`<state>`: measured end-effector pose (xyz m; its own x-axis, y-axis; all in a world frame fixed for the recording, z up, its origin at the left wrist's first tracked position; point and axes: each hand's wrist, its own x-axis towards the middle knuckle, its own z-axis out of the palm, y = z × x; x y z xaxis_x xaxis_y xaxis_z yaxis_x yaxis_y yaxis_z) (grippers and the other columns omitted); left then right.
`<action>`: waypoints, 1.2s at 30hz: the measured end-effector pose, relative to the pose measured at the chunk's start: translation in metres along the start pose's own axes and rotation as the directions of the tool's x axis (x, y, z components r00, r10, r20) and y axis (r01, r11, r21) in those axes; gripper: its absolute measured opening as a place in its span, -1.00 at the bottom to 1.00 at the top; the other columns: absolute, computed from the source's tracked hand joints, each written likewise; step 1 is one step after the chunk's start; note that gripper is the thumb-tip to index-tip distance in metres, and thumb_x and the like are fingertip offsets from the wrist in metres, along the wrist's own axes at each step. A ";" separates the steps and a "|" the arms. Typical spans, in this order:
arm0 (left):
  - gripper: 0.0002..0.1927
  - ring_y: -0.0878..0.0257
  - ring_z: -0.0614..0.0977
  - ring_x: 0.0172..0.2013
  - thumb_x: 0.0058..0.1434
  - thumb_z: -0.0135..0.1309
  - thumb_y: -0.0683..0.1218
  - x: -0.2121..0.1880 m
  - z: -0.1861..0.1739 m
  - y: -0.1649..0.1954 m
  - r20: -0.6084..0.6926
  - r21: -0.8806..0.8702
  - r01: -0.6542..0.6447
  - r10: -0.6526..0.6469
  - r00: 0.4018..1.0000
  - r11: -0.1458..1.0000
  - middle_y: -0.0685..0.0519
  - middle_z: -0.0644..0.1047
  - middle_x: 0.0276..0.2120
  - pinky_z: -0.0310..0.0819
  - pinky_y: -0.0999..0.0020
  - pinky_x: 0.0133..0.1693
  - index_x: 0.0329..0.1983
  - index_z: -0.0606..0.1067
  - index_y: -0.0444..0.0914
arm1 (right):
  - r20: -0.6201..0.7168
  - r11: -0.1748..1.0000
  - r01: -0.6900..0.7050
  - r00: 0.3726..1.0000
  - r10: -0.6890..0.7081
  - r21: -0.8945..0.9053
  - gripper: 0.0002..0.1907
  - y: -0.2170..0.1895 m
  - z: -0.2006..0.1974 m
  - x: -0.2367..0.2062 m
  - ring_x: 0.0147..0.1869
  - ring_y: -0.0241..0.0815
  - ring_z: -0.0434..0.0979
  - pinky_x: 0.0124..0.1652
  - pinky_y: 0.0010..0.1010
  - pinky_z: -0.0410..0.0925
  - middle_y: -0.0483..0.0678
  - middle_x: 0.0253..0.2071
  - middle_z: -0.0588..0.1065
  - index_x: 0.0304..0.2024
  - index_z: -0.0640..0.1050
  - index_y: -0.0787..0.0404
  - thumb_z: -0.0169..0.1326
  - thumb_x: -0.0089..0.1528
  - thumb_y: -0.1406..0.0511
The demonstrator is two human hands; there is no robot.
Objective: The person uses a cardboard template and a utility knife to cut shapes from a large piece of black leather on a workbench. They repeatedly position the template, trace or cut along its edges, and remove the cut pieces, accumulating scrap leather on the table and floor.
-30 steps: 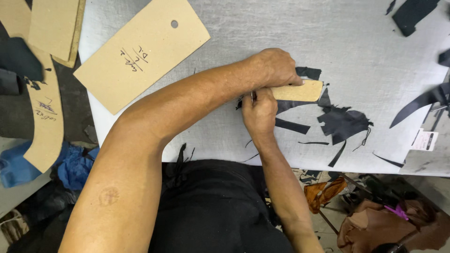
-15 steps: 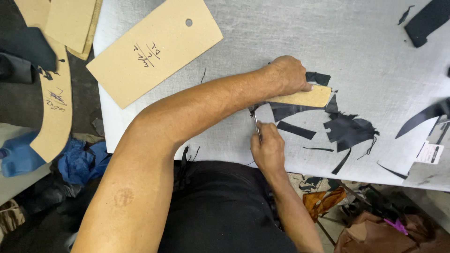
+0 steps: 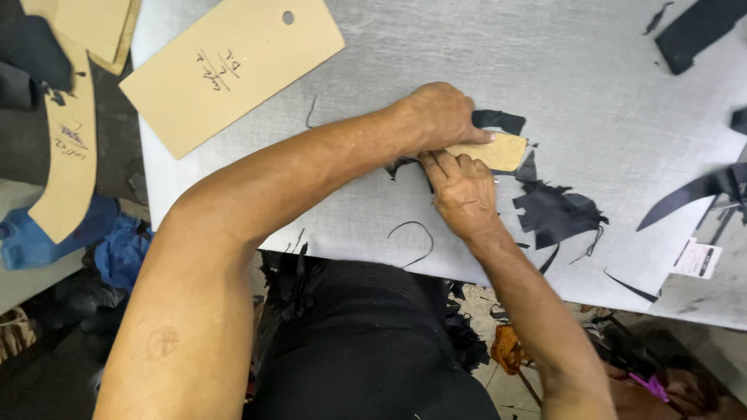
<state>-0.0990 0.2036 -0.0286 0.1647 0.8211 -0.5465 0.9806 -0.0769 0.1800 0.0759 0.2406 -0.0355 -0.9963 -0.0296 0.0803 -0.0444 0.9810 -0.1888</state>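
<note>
My left hand (image 3: 436, 117) reaches across from the left and presses a small tan cardboard template (image 3: 498, 152) down on a piece of black sheet material (image 3: 498, 120) on the grey cutting board (image 3: 482, 54). My right hand (image 3: 463, 190) sits just below it, fingers closed and tucked against the template's near edge. It seems to grip a thin cutting tool, which is almost wholly hidden by the fingers. Ragged black offcuts (image 3: 556, 211) lie right of that hand, and a thin curled black strip (image 3: 416, 237) lies near the board's front edge.
A large tan cardboard pattern (image 3: 229, 70) with a hole lies on the board at upper left. A long curved pattern (image 3: 70, 148) and more card patterns (image 3: 97, 23) lie off the board's left side above blue cloth (image 3: 117, 249). Black strips (image 3: 692, 31) lie at right.
My right hand, which had drawn back toward my body half a second ago, is up against the template's near edge again. My left hand has stayed pressed on the template.
</note>
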 end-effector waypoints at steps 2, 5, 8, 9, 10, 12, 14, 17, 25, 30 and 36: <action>-0.25 0.11 0.62 -0.30 0.30 0.07 -0.09 -0.003 -0.002 0.005 -0.002 0.011 0.024 -0.024 1.000 1.000 -0.09 0.48 -0.16 0.60 0.26 -0.36 0.45 0.15 0.41 | 0.087 0.997 0.023 0.996 -0.016 -0.075 -0.52 0.038 -0.024 -0.026 -0.23 -0.17 0.52 -0.24 -0.28 0.40 -0.06 -0.02 0.60 0.06 0.67 0.21 0.09 0.08 0.51; -0.02 0.16 0.62 -0.30 0.21 0.13 -0.25 -0.010 -0.004 0.016 0.078 0.031 0.102 -0.104 0.991 0.994 -0.12 0.46 -0.13 0.64 0.31 -0.33 0.52 0.03 0.41 | 0.089 0.981 -0.096 0.990 0.112 -0.168 -0.63 0.096 -0.067 -0.081 -0.22 -0.15 0.52 -0.22 -0.23 0.39 -0.02 0.01 0.60 0.03 0.66 0.22 0.13 0.17 0.48; -0.13 0.03 0.56 -0.18 0.29 0.01 -0.26 -0.027 -0.003 0.029 0.017 -0.131 0.191 -0.191 0.981 0.973 -0.18 0.44 -0.08 0.59 0.17 -0.15 0.52 0.07 0.34 | 0.089 0.965 -0.128 0.984 0.152 -0.228 -0.62 0.109 -0.063 -0.106 -0.21 -0.15 0.56 -0.24 -0.25 0.42 -0.02 -0.04 0.60 0.03 0.66 0.21 0.12 0.15 0.47; -0.10 -0.02 0.54 -0.15 0.25 0.00 -0.27 -0.034 -0.002 0.033 0.018 -0.185 0.220 -0.220 0.975 0.958 -0.22 0.42 -0.05 0.56 0.11 -0.10 0.53 0.04 0.30 | 0.088 0.968 -0.171 0.978 0.189 -0.182 -0.68 0.109 -0.060 -0.112 -0.21 -0.15 0.56 -0.26 -0.25 0.44 0.00 -0.03 0.60 0.02 0.66 0.21 0.13 0.21 0.44; -0.16 -0.05 0.54 -0.10 0.27 0.04 -0.27 -0.042 -0.001 0.038 -0.103 -0.218 0.245 -0.272 0.957 0.945 -0.22 0.43 -0.03 0.55 0.08 -0.06 0.53 0.11 0.22 | 0.083 0.965 -0.219 0.969 0.232 -0.142 -0.74 0.108 -0.057 -0.117 -0.22 -0.14 0.57 -0.29 -0.26 0.45 0.02 -0.03 0.60 0.02 0.65 0.22 0.15 0.27 0.41; -0.16 -0.12 0.54 -0.03 0.12 0.18 -0.22 -0.049 -0.004 0.043 -0.244 -0.397 0.261 -0.376 0.894 0.880 -0.24 0.44 0.02 0.53 0.04 -0.04 0.48 0.21 0.06 | 0.145 0.804 -0.555 0.832 0.536 0.213 -0.73 0.107 -0.056 -0.129 -0.48 -0.14 0.55 -0.52 -0.33 0.47 0.09 -0.08 0.57 0.00 0.61 0.29 0.20 0.28 0.30; -0.19 -0.12 0.55 0.01 0.00 0.29 -0.11 -0.051 -0.010 0.046 -0.206 -0.584 0.271 -0.463 0.862 0.765 -0.22 0.50 -0.01 0.50 0.02 -0.01 0.37 0.31 -0.11 | -0.108 0.802 -0.568 0.799 0.591 0.185 -0.65 0.117 -0.063 -0.147 -0.35 -0.07 0.59 -0.41 -0.31 0.47 0.09 -0.14 0.56 0.01 0.60 0.32 0.23 0.21 0.27; -0.63 0.03 0.62 0.00 0.17 0.24 0.01 -0.044 -0.025 0.056 -0.052 -0.617 0.324 -0.447 0.893 0.717 -0.07 0.62 -0.13 0.50 0.10 0.09 0.00 0.52 -0.23 | -0.313 0.702 -0.674 0.632 0.709 0.228 -0.69 0.134 -0.063 -0.179 -0.37 -0.08 0.59 -0.41 -0.34 0.45 0.07 -0.24 0.54 -0.03 0.60 0.32 0.24 0.20 0.30; -0.56 0.01 0.57 0.04 0.17 0.21 0.01 0.130 -0.105 0.055 -0.404 -0.871 -0.170 -0.475 0.782 0.461 -0.15 0.48 0.10 0.48 0.14 0.05 0.01 0.56 -0.38 | -0.427 0.673 -0.676 0.536 0.728 0.299 -0.89 0.155 -0.030 -0.213 -0.44 -0.01 0.52 -0.45 -0.27 0.36 0.02 -0.38 0.52 -0.19 0.61 0.26 0.21 0.22 0.41; -0.53 -0.16 0.55 -0.05 0.02 0.38 -0.09 0.254 -0.155 0.047 -0.472 -0.700 0.289 -0.727 0.499 0.653 -0.35 0.50 0.00 0.47 0.06 -0.05 -0.06 0.55 -0.43 | -0.407 0.677 -0.658 0.547 0.731 0.331 -0.84 0.161 -0.045 -0.215 -0.47 -0.02 0.50 -0.46 -0.26 0.35 0.02 -0.41 0.48 -0.20 0.62 0.27 0.22 0.15 0.41; -0.60 0.04 0.74 -0.12 0.17 0.31 -0.05 0.248 -0.184 0.051 -0.065 -0.844 0.359 -0.740 0.670 0.399 -0.20 0.66 -0.12 0.61 0.14 -0.01 0.01 0.55 -0.34 | -0.375 0.670 -0.642 0.557 0.741 0.371 -0.79 0.164 -0.045 -0.220 -0.50 -0.06 0.49 -0.47 -0.27 0.35 -0.01 -0.43 0.47 -0.20 0.62 0.29 0.21 0.09 0.41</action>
<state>-0.0272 0.5078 -0.0047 -0.6220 0.6434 -0.4462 0.3613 0.7414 0.5655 0.2908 0.4171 -0.0396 -0.5600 0.7825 0.2722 0.5830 0.6056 -0.5416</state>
